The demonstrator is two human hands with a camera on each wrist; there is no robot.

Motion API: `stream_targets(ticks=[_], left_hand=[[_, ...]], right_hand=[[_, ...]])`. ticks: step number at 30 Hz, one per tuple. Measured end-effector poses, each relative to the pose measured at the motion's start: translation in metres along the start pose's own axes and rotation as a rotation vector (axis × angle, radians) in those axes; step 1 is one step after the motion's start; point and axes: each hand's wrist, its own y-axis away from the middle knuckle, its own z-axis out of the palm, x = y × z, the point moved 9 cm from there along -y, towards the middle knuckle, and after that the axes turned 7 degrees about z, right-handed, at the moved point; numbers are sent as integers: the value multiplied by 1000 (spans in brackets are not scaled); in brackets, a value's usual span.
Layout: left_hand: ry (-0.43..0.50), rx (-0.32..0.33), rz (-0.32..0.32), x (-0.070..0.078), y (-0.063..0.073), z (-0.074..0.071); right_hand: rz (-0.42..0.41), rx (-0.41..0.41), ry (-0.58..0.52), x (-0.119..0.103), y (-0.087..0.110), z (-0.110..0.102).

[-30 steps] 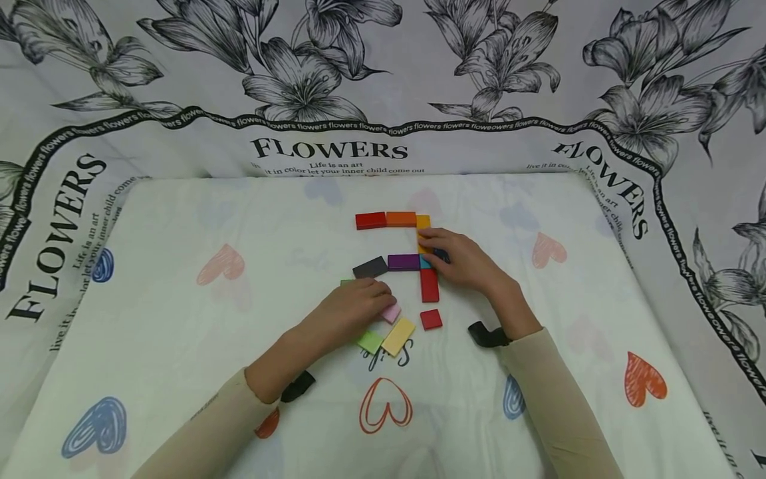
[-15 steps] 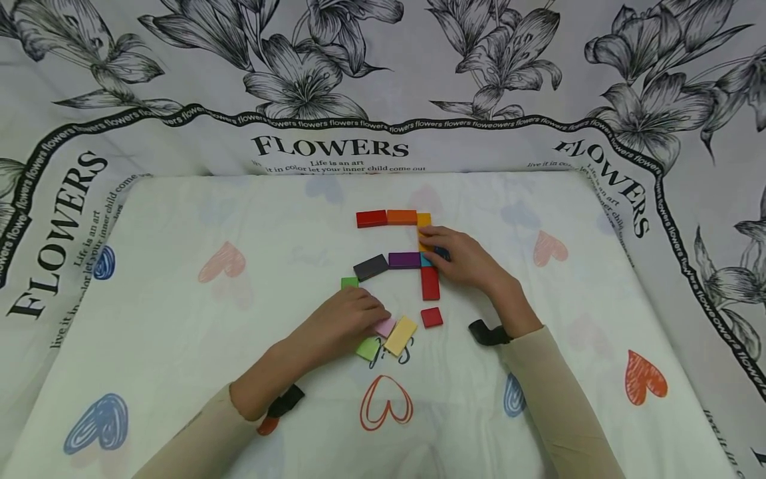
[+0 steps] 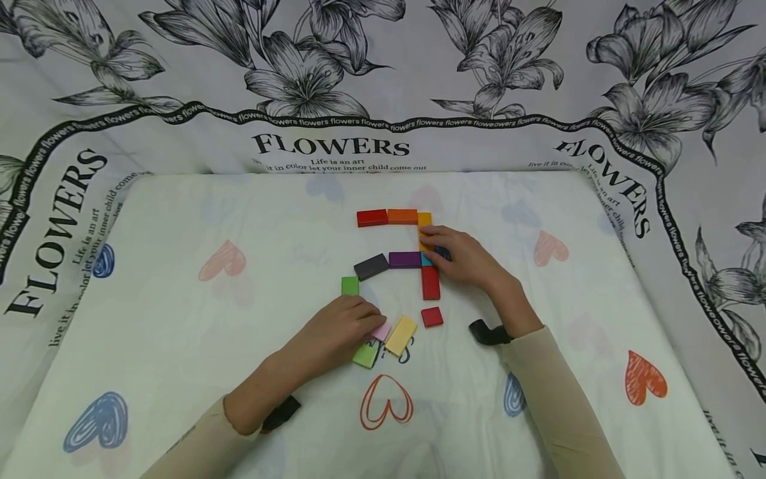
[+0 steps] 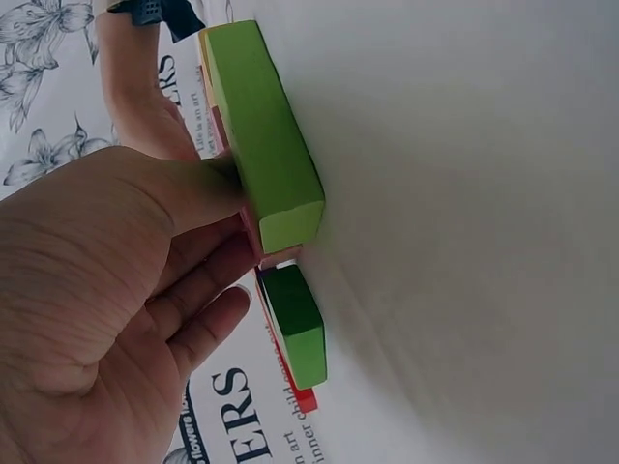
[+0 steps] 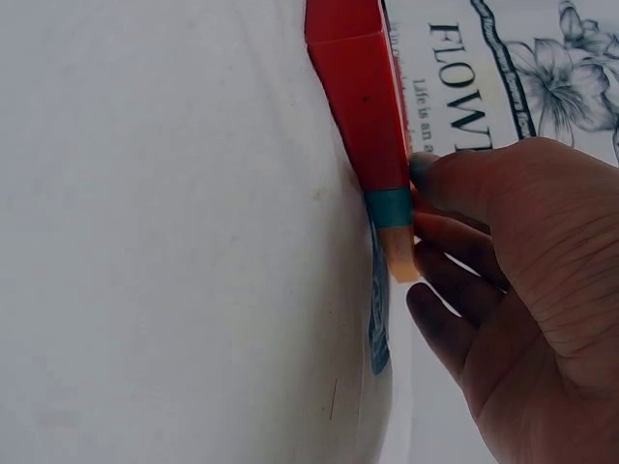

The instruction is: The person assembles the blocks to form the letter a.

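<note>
In the head view my left hand (image 3: 338, 332) pinches a pink block (image 3: 381, 331) low over the cloth. Just below its fingers lies a light green block (image 3: 365, 354), large in the left wrist view beside the thumb. A yellow-cream block (image 3: 401, 336) leans at an angle to the pink one's right. My right hand (image 3: 463, 259) rests at the upper row, forefinger at the amber block (image 3: 424, 221) and thumb at the teal block (image 3: 426, 260). In the right wrist view the thumb meets the teal block (image 5: 390, 207) beside a red block (image 5: 363, 106).
Red (image 3: 372, 217) and orange (image 3: 402, 216) blocks form the top of a line. Purple (image 3: 405, 260), dark grey (image 3: 371, 267) and green (image 3: 350, 285) blocks curve leftward. A red block (image 3: 430, 283) and a small red block (image 3: 432, 317) lie below the teal one, on heart-printed cloth (image 3: 149, 319).
My left hand has moved down and left with the pink block, and the light green block has shifted the same way. The green block above has come into view. My right hand stays put.
</note>
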Motion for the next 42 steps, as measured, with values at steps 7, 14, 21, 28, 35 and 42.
stream_targets(ticks=[7,14,21,28,35,42], left_hand=[[30,-16,-19,-3,1,3],[39,-11,-23,-4,0,3],[36,-25,-45,-5,0,4],[53,-22,-69,-5,1,4],[91,-37,-90,-6,2,5],[134,-55,-123,-9,3,3]], right_hand=[[-7,2,-3,0,1,0],[-16,4,-4,-1,1,0],[-4,-4,-5,-2,0,-1],[9,-14,-3,0,0,0],[9,-12,-5,1,0,0],[11,-10,-4,2,-2,0]])
